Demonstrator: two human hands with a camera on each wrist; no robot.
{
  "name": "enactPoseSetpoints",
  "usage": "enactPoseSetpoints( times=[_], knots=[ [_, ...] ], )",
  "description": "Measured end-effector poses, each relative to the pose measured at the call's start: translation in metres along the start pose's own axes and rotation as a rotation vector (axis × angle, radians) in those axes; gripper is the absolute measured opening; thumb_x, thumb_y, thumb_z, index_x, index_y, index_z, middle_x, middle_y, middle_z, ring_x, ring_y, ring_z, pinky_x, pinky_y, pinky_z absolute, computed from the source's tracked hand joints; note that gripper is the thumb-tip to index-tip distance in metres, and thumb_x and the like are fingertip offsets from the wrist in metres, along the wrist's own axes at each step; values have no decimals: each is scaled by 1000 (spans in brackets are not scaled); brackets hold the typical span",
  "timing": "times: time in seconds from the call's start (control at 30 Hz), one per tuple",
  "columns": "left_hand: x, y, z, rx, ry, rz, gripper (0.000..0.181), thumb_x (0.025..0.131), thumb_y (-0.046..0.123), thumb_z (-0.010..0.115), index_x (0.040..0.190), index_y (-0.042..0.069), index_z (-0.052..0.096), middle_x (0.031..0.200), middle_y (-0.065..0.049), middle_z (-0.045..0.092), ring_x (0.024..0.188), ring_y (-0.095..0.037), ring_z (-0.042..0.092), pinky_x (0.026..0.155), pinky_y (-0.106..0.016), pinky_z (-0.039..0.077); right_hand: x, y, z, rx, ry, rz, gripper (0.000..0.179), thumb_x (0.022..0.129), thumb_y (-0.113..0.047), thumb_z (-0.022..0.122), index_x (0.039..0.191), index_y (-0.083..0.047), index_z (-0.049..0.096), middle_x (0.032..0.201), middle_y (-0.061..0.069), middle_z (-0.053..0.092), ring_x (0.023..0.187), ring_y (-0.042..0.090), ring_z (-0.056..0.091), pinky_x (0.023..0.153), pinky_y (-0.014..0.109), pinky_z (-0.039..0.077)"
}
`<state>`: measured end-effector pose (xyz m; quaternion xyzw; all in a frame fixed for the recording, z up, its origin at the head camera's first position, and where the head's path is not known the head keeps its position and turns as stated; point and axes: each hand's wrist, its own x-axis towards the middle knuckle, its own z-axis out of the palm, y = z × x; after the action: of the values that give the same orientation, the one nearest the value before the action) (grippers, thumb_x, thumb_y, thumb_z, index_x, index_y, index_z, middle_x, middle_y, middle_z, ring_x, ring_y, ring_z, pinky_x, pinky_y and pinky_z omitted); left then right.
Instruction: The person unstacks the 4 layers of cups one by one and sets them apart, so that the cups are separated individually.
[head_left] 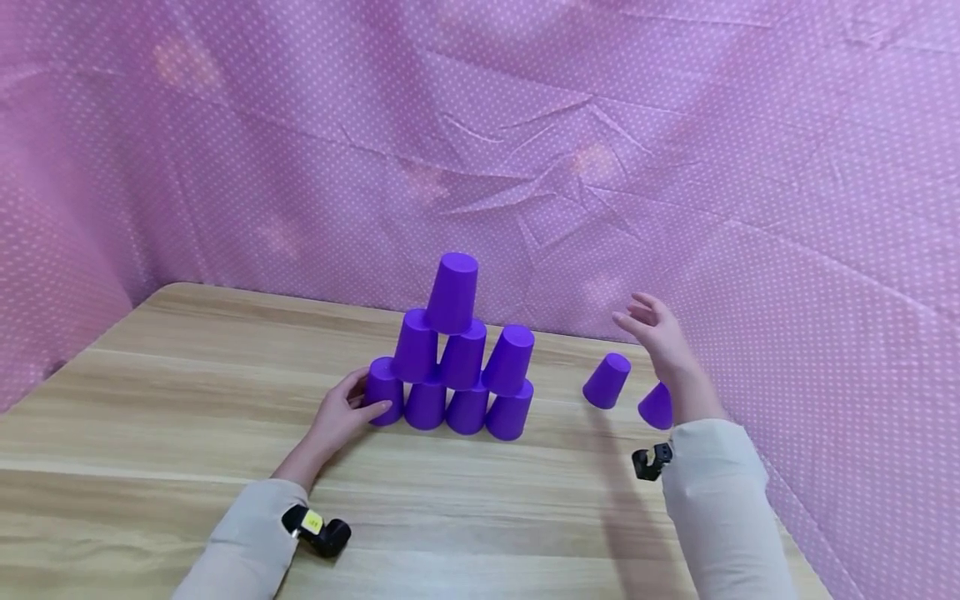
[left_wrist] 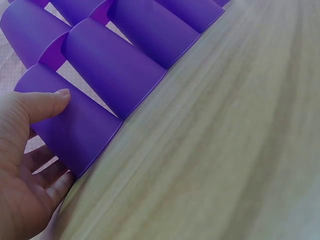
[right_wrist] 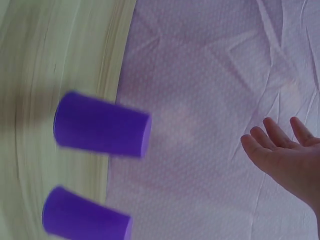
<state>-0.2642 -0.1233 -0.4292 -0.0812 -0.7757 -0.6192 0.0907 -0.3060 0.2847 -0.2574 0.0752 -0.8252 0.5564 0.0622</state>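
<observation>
Upside-down purple cups form a stepped stack: a bottom row of several, three above them and a single top cup [head_left: 453, 293] over the left pair. My left hand [head_left: 343, 419] holds the leftmost bottom cup [left_wrist: 75, 122], thumb across its front and fingers around its far side. That cup stands on the table, rim down. In the right wrist view my right hand [right_wrist: 287, 157] is raised with fingers spread loosely, holding nothing. Below it, to the right of the stack, are two separate upside-down cups, the nearer to the stack [head_left: 607, 381] and the other [head_left: 657, 407] partly hidden by my right wrist.
The wood-grain table [head_left: 187, 392] ends at a pink dotted cloth [head_left: 525, 158] hung behind and along its sides. A small black camera [head_left: 321, 532] sits on my left wrist, another black device [head_left: 651, 461] on my right.
</observation>
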Motion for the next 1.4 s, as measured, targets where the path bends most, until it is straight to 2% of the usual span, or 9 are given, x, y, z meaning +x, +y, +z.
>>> enactPoseSetpoints(
  times=[0.2, 0.43, 0.77, 0.87, 1.1, 1.4],
  knots=[
    [1, -1, 0, 21, 1, -8, 61, 76, 11, 66, 127, -2, 36, 120, -27, 42, 112, -35, 38, 95, -42, 32, 3, -4, 24, 39, -60, -38, 68, 81, -19, 60, 135, -3, 22, 133, 21, 29, 120, 31, 28, 100, 42, 22],
    [0, -1, 1, 19, 8, 14, 59, 75, 10, 67, 125, -3, 38, 117, -27, 44, 110, -35, 40, 93, -42, 34, 4, -14, 47, 52, -127, -57, 66, 81, -16, 60, 134, -3, 24, 133, 20, 29, 121, 30, 27, 100, 40, 22],
    [0, -1, 0, 6, -1, 8, 61, 75, 11, 66, 127, -2, 36, 119, -27, 43, 111, -35, 38, 94, -43, 32, 4, -29, 78, 94, -178, -124, 60, 80, -9, 59, 131, -1, 29, 131, 19, 33, 120, 28, 30, 99, 38, 26],
    [-1, 4, 0, -2, -5, -4, 60, 76, 9, 66, 126, -3, 36, 119, -27, 42, 112, -35, 38, 94, -43, 32, 4, -35, 87, 105, -196, -131, 59, 79, -10, 60, 131, -2, 31, 130, 17, 35, 120, 26, 31, 98, 37, 27],
    [-10, 31, 0, -2, -1, -4, 54, 77, 0, 62, 124, -8, 36, 118, -31, 41, 111, -40, 36, 95, -47, 29, 4, -47, 103, 96, -242, -136, 60, 79, -16, 62, 131, -7, 33, 129, 15, 38, 119, 24, 33, 98, 38, 27],
    [-13, 36, 0, -2, 3, 7, 53, 77, -1, 61, 124, -8, 36, 117, -31, 41, 111, -40, 37, 94, -47, 30, 8, -58, 127, 99, -270, -147, 58, 78, -14, 63, 129, -7, 36, 127, 13, 40, 118, 25, 33, 96, 35, 30]
  ],
)
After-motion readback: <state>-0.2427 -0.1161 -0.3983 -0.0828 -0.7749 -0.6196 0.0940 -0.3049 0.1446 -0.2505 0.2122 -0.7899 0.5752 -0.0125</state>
